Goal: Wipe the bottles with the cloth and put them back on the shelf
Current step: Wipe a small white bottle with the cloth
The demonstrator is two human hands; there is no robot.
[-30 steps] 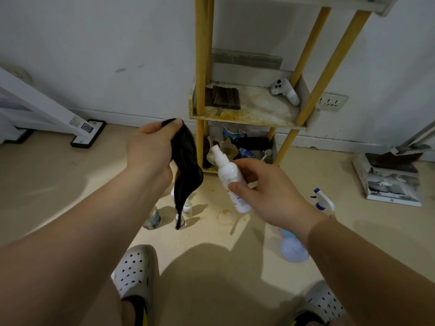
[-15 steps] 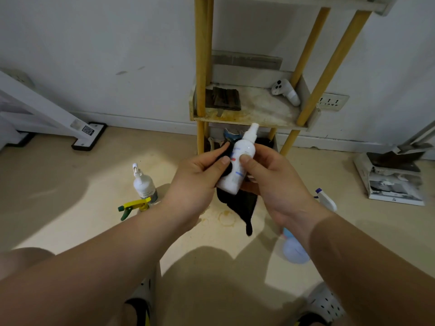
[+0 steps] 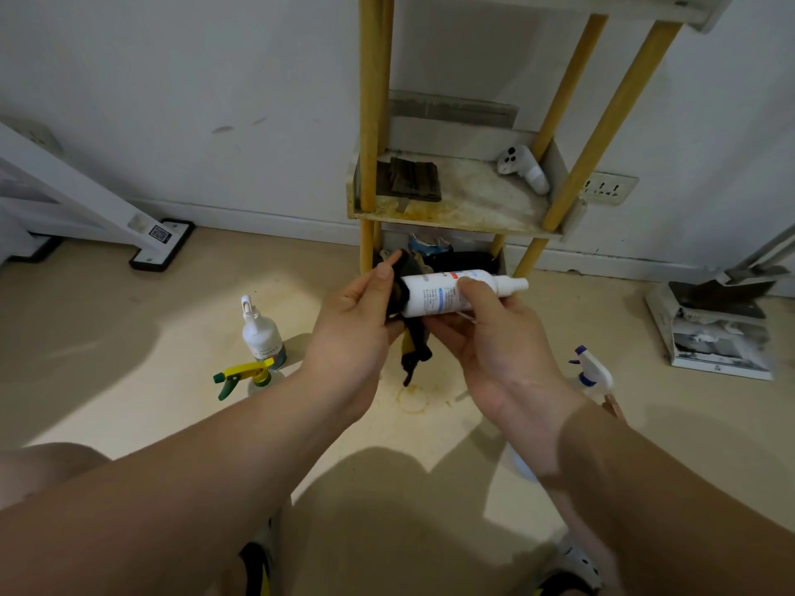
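A white spray bottle point(image 3: 445, 291) lies sideways in front of me, nozzle pointing right. My right hand point(image 3: 494, 342) grips it from below, thumb across its label. My left hand point(image 3: 357, 324) holds a black cloth point(image 3: 413, 337) against the bottle's base; the cloth's tail hangs down between my hands. The stained wooden shelf point(image 3: 460, 212) stands just behind, against the wall. On the floor at left stand a white bottle point(image 3: 261, 333) and a yellow-green trigger sprayer point(image 3: 245, 376). A purple-and-white trigger sprayer point(image 3: 591, 372) stands at right, partly hidden by my right arm.
The shelf's middle tier holds a dark folded cloth point(image 3: 411, 180) and a white controller point(image 3: 522, 167). Clutter fills the bottom tier point(image 3: 439, 251). A white frame foot point(image 3: 161, 245) sits at left, a dustpan and papers point(image 3: 716, 333) at right, a wall socket point(image 3: 608, 187) behind.
The bottle turned from upright to lying sideways, nozzle now to the right. My left hand brought the cloth from hanging free onto the bottle's base.
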